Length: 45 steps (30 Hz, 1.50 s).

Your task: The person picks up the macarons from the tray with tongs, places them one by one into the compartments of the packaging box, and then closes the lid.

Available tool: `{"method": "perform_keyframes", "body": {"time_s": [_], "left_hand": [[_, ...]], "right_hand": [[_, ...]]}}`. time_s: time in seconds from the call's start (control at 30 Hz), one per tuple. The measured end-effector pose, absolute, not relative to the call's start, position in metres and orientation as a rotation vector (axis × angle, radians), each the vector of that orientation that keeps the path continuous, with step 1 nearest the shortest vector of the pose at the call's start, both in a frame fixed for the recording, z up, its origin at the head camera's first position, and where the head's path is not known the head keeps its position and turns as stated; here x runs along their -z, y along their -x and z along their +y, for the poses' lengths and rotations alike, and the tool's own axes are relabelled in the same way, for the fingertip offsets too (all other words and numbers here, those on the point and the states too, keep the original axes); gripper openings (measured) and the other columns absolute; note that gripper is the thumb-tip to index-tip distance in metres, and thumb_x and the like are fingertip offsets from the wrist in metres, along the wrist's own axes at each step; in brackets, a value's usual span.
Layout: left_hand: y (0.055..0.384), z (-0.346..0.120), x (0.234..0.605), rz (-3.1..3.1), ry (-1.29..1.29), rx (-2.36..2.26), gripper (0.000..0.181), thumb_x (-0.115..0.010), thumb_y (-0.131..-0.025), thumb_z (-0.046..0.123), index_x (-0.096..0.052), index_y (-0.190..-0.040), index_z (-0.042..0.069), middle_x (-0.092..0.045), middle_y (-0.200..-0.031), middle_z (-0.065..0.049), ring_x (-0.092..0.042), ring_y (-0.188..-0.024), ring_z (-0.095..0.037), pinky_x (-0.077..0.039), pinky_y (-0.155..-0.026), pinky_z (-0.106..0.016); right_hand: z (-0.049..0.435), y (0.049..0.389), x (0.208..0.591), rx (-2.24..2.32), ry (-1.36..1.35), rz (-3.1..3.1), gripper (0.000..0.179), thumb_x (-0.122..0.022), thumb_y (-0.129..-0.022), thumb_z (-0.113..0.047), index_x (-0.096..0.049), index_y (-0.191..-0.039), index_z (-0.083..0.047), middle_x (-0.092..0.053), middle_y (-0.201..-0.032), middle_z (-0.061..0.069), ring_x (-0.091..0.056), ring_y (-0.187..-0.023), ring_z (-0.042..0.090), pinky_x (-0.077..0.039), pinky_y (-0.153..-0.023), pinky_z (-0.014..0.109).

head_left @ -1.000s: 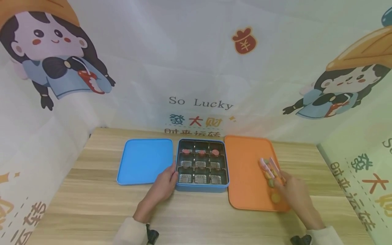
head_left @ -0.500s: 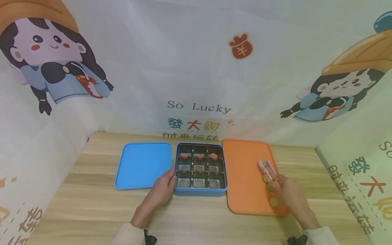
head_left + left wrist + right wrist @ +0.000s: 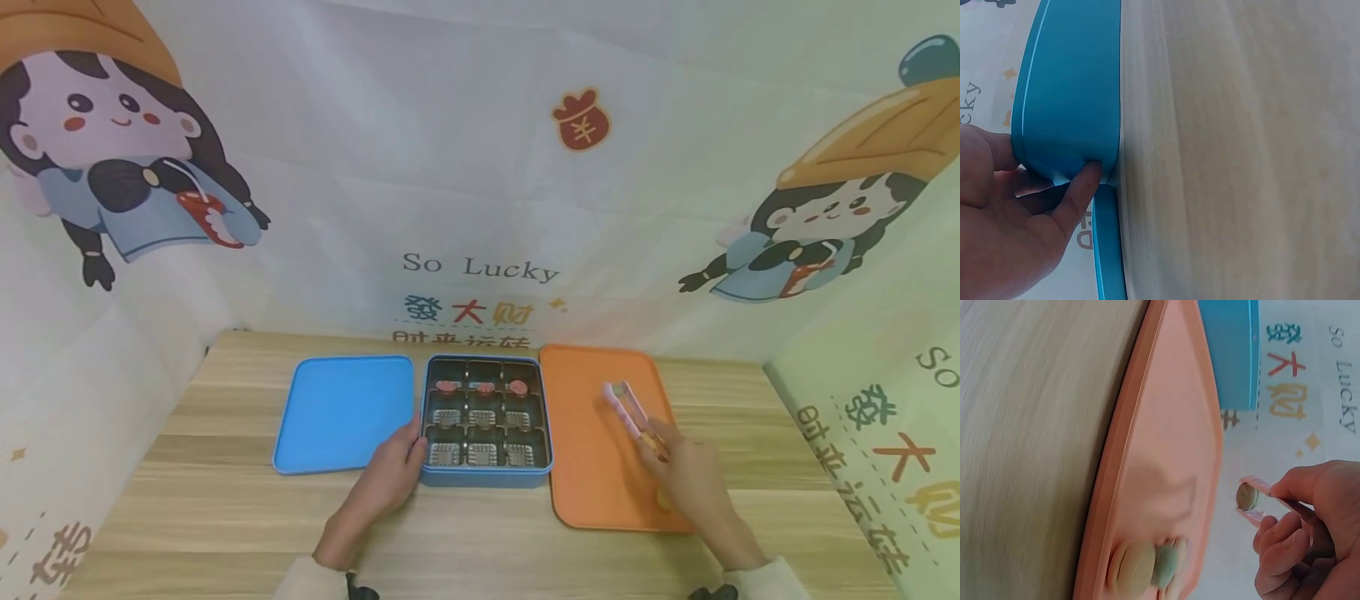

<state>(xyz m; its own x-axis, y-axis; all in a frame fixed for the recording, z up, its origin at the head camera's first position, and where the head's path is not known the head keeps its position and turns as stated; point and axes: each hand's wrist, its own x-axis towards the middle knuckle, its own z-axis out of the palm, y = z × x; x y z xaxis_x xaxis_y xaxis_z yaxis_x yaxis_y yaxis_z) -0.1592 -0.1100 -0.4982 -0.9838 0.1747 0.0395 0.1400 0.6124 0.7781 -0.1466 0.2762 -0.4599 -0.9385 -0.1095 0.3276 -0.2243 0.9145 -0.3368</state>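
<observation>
My right hand (image 3: 690, 477) grips pink-tipped tongs (image 3: 632, 414) over the orange tray (image 3: 585, 475). Between the tong tips is a green macaron (image 3: 1247, 496), held clear above the tray in the right wrist view. On the tray below lie a yellow macaron (image 3: 1135, 569) and a green one (image 3: 1164, 565), with more beside them; the hand hides most of these in the head view. My left hand (image 3: 392, 471) holds the left side of a blue box (image 3: 487, 478), fingers and thumb at its near corner. Its dark insert has nine compartments; red macarons (image 3: 518, 387) sit in the back row.
A blue lid (image 3: 345, 414) lies flat left of the box, close to the left hand. The box stands between lid and tray on a wood-grain table (image 3: 450, 542). A printed cloth backdrop (image 3: 450, 167) rises behind the table's far edge.
My right hand has lifted the tongs from the row of macarons and moved left with a green macaron in their tips. The left hand stays at the box. The head view has shifted slightly.
</observation>
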Motion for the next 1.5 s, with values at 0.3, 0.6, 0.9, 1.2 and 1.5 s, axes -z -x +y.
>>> {"method": "perform_keyframes", "body": {"time_s": [0.3,0.6,0.9,1.2,1.5], "left_hand": [[0.159,-0.11,0.499,2.761,-0.278,-1.352,0.051,-0.043,-0.105,0.013,-0.031,-0.149,-0.009,-0.045,-0.146,-0.03,-0.043,-0.135,-0.045,-0.039,-0.109,-0.056],[0.164,-0.108,0.5,2.79,-0.288,-1.341,0.051,-0.043,-0.104,0.013,-0.032,-0.15,-0.007,-0.048,-0.144,-0.03,-0.045,-0.134,-0.045,-0.04,-0.108,-0.055],[0.163,-0.108,0.5,2.796,-0.303,-1.345,0.052,-0.044,-0.104,0.011,-0.032,-0.151,-0.006,-0.052,-0.14,-0.029,-0.049,-0.131,-0.044,-0.042,-0.106,-0.056],[0.163,-0.11,0.499,2.798,-0.293,-1.342,0.052,-0.044,-0.104,0.011,-0.032,-0.15,-0.007,-0.049,-0.142,-0.03,-0.047,-0.132,-0.044,-0.042,-0.107,-0.056],[0.161,-0.111,0.501,2.783,-0.264,-1.334,0.052,-0.043,-0.104,0.012,-0.031,-0.151,-0.006,-0.049,-0.143,-0.029,-0.047,-0.134,-0.043,-0.042,-0.107,-0.055]], "right_hand": [[0.252,0.138,0.46,-0.577,-0.373,-2.707,0.037,-0.076,-0.082,-0.006,-0.068,-0.117,0.005,-0.04,-0.05,-0.009,-0.028,-0.042,-0.004,-0.028,-0.037,0.014],[0.238,0.135,0.459,-0.605,-0.411,-2.683,0.04,-0.076,-0.082,-0.009,-0.069,-0.12,0.001,-0.039,-0.052,-0.012,-0.024,-0.044,-0.007,-0.026,-0.036,0.015],[0.223,0.132,0.461,-0.653,-0.498,-2.712,0.041,-0.077,-0.082,-0.007,-0.068,-0.121,0.003,-0.036,-0.049,-0.015,-0.017,-0.04,-0.013,-0.019,-0.034,0.009],[0.213,0.132,0.46,-0.778,-0.446,-2.816,0.042,-0.072,-0.088,-0.01,-0.065,-0.127,0.003,-0.035,-0.05,-0.014,-0.019,-0.04,-0.009,-0.018,-0.038,0.011],[0.206,0.131,0.463,-0.761,-0.479,-2.791,0.041,-0.073,-0.087,-0.011,-0.066,-0.125,0.003,-0.037,-0.049,-0.014,-0.018,-0.039,-0.011,-0.016,-0.037,0.01]]}}
